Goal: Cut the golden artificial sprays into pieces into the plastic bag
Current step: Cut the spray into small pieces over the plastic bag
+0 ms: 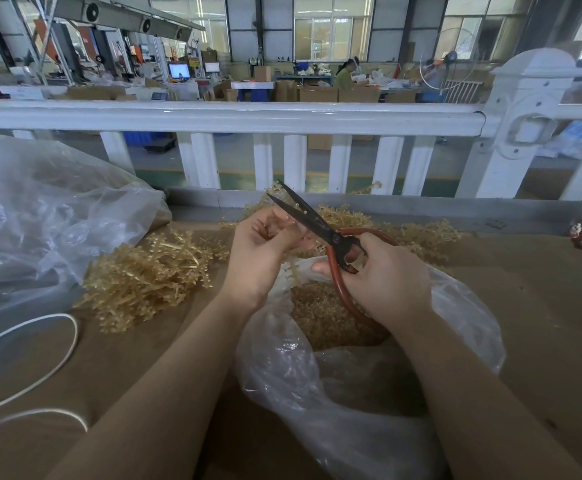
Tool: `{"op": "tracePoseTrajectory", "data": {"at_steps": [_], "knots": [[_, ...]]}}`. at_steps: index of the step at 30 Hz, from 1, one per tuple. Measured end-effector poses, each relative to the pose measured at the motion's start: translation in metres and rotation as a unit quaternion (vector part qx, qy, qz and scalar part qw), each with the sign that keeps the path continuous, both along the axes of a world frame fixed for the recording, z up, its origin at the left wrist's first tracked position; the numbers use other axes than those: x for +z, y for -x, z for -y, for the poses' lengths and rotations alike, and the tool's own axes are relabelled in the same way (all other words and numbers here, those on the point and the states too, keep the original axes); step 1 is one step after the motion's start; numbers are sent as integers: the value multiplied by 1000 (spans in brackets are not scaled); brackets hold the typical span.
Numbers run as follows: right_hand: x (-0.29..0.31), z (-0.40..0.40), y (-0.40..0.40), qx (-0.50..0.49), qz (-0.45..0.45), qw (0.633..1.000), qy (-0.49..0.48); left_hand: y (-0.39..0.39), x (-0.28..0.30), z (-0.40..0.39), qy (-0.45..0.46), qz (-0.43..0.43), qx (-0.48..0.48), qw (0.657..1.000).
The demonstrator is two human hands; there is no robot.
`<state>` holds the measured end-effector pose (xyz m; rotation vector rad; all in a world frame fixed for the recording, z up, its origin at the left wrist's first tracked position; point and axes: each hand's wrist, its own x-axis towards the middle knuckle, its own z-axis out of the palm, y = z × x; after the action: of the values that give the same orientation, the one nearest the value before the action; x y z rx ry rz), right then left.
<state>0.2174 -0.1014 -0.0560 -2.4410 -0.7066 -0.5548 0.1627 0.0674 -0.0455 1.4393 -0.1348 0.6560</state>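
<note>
Right hand (383, 275) gripping scissors (317, 223) — blades apart, left hand (265, 247) pinching spray (291, 268)

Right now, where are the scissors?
In the head view, centre frame, the red-handled scissors are in the right hand, above the open plastic bag, blades open and pointing up-left beside the left hand.

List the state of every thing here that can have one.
scissors: blades open, held in right hand
left hand: pinching a golden spray
plastic bag: open, cut pieces inside
uncut spray pile: loose on the table
second plastic bag: crumpled, lying left
</note>
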Motion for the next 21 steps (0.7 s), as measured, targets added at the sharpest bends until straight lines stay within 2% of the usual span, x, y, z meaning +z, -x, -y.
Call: {"op": "tracePoseTrajectory", "data": {"at_steps": [8, 13, 21], "knots": [[1, 1, -1, -3, 5, 1000, 13, -1, 1, -3, -21, -6, 4, 1000], [1, 1, 0, 3, 8, 1000, 13, -2, 1, -3, -69, 0, 15, 997], [0, 0, 0, 22, -26, 999, -21, -1, 3, -3, -96, 7, 19, 995]]}}
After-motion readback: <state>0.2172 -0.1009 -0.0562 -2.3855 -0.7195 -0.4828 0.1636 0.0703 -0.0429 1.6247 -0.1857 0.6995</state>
